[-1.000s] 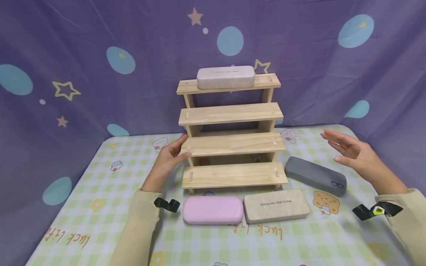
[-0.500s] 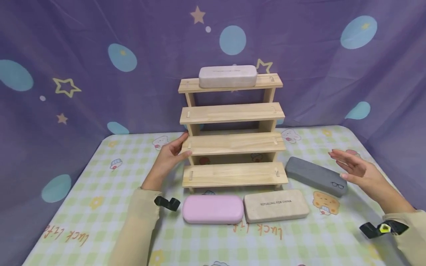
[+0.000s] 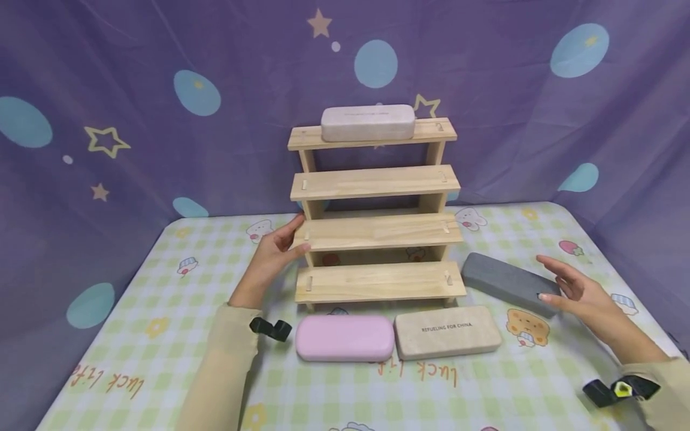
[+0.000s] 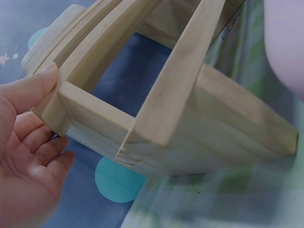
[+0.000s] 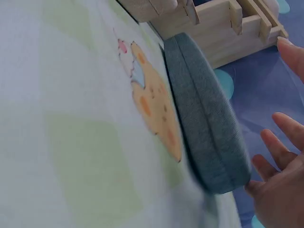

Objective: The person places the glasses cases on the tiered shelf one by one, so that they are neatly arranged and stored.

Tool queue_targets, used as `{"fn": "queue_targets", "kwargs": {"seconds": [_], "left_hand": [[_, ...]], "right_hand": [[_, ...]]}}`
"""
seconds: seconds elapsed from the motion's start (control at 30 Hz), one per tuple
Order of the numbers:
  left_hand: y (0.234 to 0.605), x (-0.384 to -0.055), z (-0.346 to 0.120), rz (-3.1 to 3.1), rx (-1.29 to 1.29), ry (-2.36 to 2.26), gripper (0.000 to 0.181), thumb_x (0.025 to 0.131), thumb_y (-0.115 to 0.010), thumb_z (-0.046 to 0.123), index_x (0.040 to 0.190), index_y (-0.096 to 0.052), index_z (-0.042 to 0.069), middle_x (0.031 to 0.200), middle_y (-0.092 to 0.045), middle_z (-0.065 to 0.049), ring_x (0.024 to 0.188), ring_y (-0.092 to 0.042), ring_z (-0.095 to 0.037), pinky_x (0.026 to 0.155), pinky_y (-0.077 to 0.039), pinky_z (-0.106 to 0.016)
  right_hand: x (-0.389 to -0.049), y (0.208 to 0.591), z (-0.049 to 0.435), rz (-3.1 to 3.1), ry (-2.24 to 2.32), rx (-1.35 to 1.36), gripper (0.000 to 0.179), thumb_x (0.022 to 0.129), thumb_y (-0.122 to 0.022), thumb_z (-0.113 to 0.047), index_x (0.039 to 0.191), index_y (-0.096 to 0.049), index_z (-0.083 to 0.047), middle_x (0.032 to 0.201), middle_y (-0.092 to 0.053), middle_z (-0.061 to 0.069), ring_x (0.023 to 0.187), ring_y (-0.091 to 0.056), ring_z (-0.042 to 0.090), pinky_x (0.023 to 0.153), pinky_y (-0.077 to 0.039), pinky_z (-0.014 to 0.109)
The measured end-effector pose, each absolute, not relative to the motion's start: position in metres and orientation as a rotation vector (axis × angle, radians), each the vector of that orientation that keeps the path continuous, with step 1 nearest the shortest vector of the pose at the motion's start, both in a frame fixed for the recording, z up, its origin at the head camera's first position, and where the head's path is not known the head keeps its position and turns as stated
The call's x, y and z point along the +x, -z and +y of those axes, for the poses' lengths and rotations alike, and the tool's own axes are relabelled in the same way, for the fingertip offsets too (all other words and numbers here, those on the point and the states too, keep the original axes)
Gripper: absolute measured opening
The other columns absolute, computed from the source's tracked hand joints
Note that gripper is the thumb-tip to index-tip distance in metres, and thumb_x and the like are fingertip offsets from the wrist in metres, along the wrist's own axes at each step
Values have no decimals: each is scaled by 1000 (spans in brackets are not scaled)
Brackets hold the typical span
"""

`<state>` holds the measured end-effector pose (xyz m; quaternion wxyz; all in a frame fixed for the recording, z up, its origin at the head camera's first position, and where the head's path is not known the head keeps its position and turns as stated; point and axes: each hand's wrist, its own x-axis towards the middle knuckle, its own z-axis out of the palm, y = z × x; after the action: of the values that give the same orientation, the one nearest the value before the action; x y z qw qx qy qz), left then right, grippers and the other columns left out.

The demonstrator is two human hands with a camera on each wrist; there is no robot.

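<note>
A stepped wooden display shelf (image 3: 377, 232) stands at the middle back. My left hand (image 3: 268, 258) grips the left end of its second board from the bottom; in the left wrist view the thumb lies on the board (image 4: 52, 102), fingers curled below. My right hand (image 3: 584, 302) hovers with spread fingers over the right end of a grey glasses case (image 3: 509, 281). In the right wrist view that case (image 5: 204, 114) lies beside the fingers; whether a finger touches it I cannot tell. A whitish glasses case (image 3: 368, 124) rests on the top board.
In front of the shelf a pink glasses case (image 3: 345, 339) and a beige one (image 3: 447, 333) lettered "REFUELING FOR CHINA" lie side by side. A checked cloth (image 3: 178, 359) covers the table. Behind hangs a purple curtain (image 3: 242, 54).
My right hand has come down and toward me, from behind the grey glasses case to over its right end. My left hand keeps its grip on the shelf.
</note>
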<state>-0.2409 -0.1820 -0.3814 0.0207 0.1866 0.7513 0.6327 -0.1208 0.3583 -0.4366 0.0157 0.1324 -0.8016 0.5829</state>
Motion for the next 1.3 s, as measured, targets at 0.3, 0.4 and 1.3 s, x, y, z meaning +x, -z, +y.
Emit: {"fn": "queue_targets", "kwargs": {"seconds": [0.3, 0.4, 1.3], "left_hand": [[381, -241, -181, 2319, 577, -1972, 63, 89, -62, -1, 144, -31, -3, 151, -29, -12, 139, -28, -21, 114, -22, -33], [381, -240, -180, 2318, 569, -1975, 63, 89, -62, -1, 144, -31, -4, 151, -29, -12, 139, -28, -21, 114, -23, -33], [383, -242, -184, 2329, 560, -1968, 64, 89, -63, 2, 144, -32, -2, 151, -30, -11, 139, -28, -21, 115, -20, -36]], "right_hand": [[-121, 455, 358, -2522, -1793, 332, 78, 86, -58, 10, 150, -24, -18, 146, -30, -14, 121, -31, -16, 91, -28, 1], [-122, 457, 357, -2540, -1805, 310, 81, 85, -60, 8, 151, -19, -15, 145, -29, -15, 121, -28, -19, 94, -24, 0], [-119, 460, 355, -2693, -1631, 87, 81, 83, -71, -7, 150, -26, -14, 115, -40, -29, 102, -39, -19, 81, -30, 0]]}}
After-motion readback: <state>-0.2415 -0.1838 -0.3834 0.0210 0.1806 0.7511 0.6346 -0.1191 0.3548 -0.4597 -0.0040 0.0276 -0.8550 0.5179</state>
